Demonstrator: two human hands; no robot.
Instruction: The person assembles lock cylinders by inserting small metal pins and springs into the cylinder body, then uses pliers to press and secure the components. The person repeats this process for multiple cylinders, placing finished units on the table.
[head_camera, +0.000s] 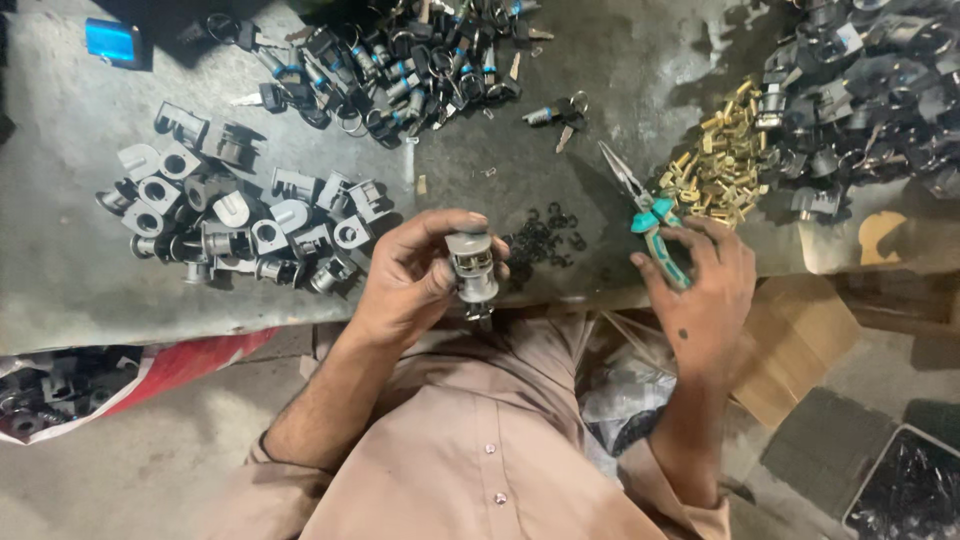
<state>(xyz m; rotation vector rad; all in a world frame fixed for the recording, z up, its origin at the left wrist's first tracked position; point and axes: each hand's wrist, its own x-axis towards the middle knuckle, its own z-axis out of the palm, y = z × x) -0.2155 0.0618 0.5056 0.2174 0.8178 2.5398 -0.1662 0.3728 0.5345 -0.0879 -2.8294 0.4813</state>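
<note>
Blue box (112, 41) top left, cardboard box (800, 340) btm right. Left hand (415, 275) fingers clamped on grey lock cylinder (472, 266); right hand (700, 290) grips teal pliers (648, 212), brass pins (718, 165) nearby.

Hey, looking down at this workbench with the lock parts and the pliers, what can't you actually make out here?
Head view only:
- The lower end of the grey lock cylinder is covered by the left hand.
- The handles of the teal pliers are mostly wrapped by the right hand.
- The small black rings are too small to count.
- The dark parts pile is cut off by the top and right edges.
</note>
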